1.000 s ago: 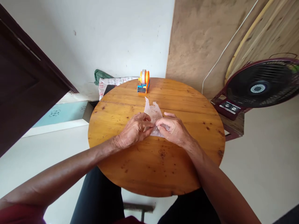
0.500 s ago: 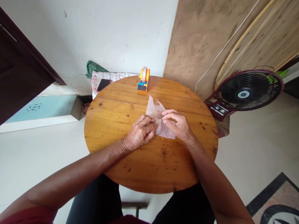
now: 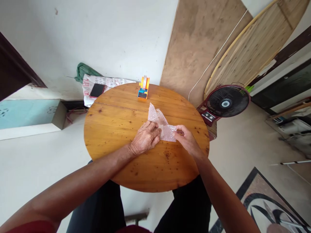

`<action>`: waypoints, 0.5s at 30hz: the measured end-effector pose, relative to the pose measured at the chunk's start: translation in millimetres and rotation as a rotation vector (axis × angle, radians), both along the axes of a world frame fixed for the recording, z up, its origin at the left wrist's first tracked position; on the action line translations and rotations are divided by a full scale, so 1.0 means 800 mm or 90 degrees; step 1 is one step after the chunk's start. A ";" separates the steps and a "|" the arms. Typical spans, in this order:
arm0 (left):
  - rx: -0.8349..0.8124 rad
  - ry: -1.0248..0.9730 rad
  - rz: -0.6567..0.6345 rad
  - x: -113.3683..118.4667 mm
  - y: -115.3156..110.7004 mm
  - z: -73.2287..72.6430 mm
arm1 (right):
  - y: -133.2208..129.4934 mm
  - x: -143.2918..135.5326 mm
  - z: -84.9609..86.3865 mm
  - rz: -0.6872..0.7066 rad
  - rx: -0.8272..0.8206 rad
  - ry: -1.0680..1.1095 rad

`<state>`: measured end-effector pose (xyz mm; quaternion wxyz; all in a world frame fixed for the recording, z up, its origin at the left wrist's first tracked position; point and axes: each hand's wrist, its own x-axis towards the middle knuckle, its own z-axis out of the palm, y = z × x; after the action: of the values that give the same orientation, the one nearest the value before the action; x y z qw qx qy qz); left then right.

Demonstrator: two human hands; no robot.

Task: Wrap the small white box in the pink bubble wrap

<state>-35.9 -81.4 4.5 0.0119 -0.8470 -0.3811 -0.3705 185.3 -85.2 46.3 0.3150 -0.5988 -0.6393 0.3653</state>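
Centrally, the left hand (image 3: 145,139) lies knuckles-up on a sheet of bubble wrap (image 3: 162,124), fingers curled and pressing its near left edge against the round wooden tabletop (image 3: 114,123). Just beside it, the right hand (image 3: 186,139) pinches the sheet's right end between thumb and fingertips, fingers drawn narrow around the plastic. Both hands grip the same piece, which sits a little beyond the middle of the tabletop; one loose corner of it stands up and points toward the far edge.

Beyond the wrap, near the far rim, stands an orange and blue tape dispenser (image 3: 143,88) carrying a roll of tape, well apart from the hands. Both forearms reach in from the near edge, and dark trousers (image 3: 189,207) show below the rim, with a dark red sleeve (image 3: 29,226) at the lower left.

Behind the tabletop, on the floor against a white wall (image 3: 109,35), rests a printed sack (image 3: 107,82) with a dark phone (image 3: 97,90) lying on it and a green bag (image 3: 85,72) next to it. To the left lies a pale blue panel (image 3: 26,113). At right, a plywood sheet (image 3: 199,42) and a round wooden board (image 3: 255,45) lean on the wall, and a dark red floor fan (image 3: 227,103) stands near them. A patterned mat (image 3: 267,204) covers the floor at lower right.
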 end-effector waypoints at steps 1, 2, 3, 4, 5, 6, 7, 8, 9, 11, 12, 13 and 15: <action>0.004 0.000 0.002 0.000 0.000 -0.001 | -0.001 -0.003 0.001 0.002 0.014 0.001; 0.008 0.001 0.004 0.000 0.001 -0.001 | -0.002 -0.006 0.003 0.009 0.028 0.002; 0.012 0.002 0.007 -0.001 0.001 -0.002 | -0.001 -0.009 0.005 0.019 0.044 0.003; 0.014 0.003 0.009 -0.001 0.001 -0.003 | 0.000 -0.012 0.007 0.028 0.060 0.003; 0.016 0.005 0.011 -0.001 0.001 -0.004 | 0.001 -0.014 0.010 0.035 0.075 0.002; 0.017 0.007 0.012 -0.001 0.002 -0.004 | 0.002 -0.016 0.012 0.038 0.090 -0.001; 0.016 0.009 0.013 -0.001 0.002 -0.005 | 0.003 -0.017 0.013 0.040 0.104 -0.008; 0.016 0.010 0.013 -0.001 0.002 -0.005 | 0.004 -0.018 0.014 0.043 0.117 -0.018; 0.015 0.010 0.014 -0.001 0.002 -0.005 | 0.005 -0.019 0.014 0.050 0.128 -0.032; 0.015 0.007 0.014 -0.001 0.001 -0.005 | 0.007 -0.019 0.011 0.074 0.149 -0.079; 0.015 0.006 0.013 -0.001 0.001 -0.004 | 0.008 -0.020 0.009 0.085 0.165 -0.113; 0.015 0.005 0.012 -0.001 0.001 -0.004 | 0.010 -0.020 0.007 0.092 0.183 -0.151; 0.015 0.002 0.011 -0.002 0.001 -0.004 | 0.016 -0.021 0.003 0.100 0.216 -0.226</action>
<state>-37.1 -80.2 1.5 0.0258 -0.8441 -0.3839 -0.3734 168.9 -72.7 49.0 0.2645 -0.5406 -0.7813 0.1655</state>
